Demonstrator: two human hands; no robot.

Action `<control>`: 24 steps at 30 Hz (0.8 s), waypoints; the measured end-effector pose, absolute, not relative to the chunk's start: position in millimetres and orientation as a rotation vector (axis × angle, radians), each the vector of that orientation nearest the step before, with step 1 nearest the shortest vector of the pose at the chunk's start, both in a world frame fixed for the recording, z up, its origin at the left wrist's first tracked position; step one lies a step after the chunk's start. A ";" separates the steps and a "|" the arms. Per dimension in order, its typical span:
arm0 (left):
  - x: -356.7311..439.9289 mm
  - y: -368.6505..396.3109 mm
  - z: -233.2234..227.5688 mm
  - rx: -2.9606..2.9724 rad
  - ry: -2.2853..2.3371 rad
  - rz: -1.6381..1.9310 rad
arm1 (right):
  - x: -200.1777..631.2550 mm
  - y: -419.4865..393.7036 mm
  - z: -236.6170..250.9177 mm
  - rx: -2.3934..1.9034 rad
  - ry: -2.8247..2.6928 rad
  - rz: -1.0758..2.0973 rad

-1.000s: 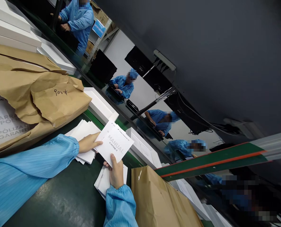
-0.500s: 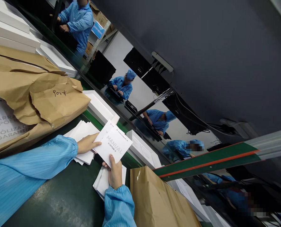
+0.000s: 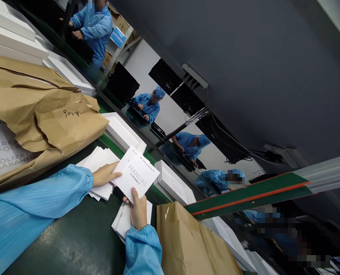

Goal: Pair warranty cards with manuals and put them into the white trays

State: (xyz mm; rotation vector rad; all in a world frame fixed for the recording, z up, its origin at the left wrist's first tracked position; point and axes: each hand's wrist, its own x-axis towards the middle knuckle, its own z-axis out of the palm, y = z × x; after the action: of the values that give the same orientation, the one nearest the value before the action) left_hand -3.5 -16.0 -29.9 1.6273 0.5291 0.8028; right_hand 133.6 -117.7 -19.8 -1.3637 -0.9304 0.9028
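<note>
- The right hand point(image 3: 137, 212) pinches a white booklet point(image 3: 137, 176) by its bottom edge, thumb on top.
- The left hand point(image 3: 104, 174) pinches its other side, above a pile of white papers point(image 3: 99, 160) on the green table point(image 3: 81, 233).
- The booklet says "MANUAL".
- A brown paper bag point(image 3: 69, 126) with handwriting lies close by, and another brown bag point(image 3: 187, 244) sits beside the right hand.

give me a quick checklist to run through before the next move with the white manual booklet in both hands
1. Right hand grips the white paper booklet printed MANUAL at its near edge, thumb on top: ok.
2. Left hand touches the booklet's left corner: ok.
3. Printed cover faces up and is readable: ok.
4. Only one booklet lifted, not two stuck together: cannot tell.
5. Loose white paper stack under the left hand is fanned out, not squared: not ok.
6. White flat box on the green belt beyond the booklet is open to receive anything: cannot tell.
</note>
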 end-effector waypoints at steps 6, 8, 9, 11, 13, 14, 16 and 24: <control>-4.1 -16.5 -30.7 1.622 0.534 0.799 | 133.0 -117.9 -19.4 -1.368 -0.910 0.888; -4.8 -16.1 -29.4 1.638 0.542 0.817 | 133.1 -118.0 -20.1 -1.375 -0.913 0.880; -4.8 -16.0 -28.7 1.641 0.543 0.826 | 133.4 -118.1 -20.9 -1.377 -0.922 0.872; -4.0 -16.0 -27.2 1.612 0.545 0.840 | 134.6 -118.3 -23.2 -1.375 -0.947 0.842; -2.3 -17.2 -26.2 1.560 0.535 0.826 | 135.5 -118.4 -25.3 -1.372 -0.959 0.788; -1.2 -18.3 -26.1 1.541 0.527 0.810 | 135.7 -118.5 -25.7 -1.376 -0.956 0.764; 0.9 -21.4 -26.7 1.544 0.525 0.787 | 135.1 -118.9 -25.1 -1.398 -0.930 0.730; 0.0 -11.2 -21.5 1.557 0.772 0.937 | 139.0 -118.4 -19.3 -1.414 -0.826 0.771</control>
State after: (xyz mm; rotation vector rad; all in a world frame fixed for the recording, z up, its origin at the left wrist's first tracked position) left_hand 0.0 -11.2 -21.5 1.5570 0.7716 0.9368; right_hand 139.0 -118.4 -19.3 -1.4144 -0.8263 0.7707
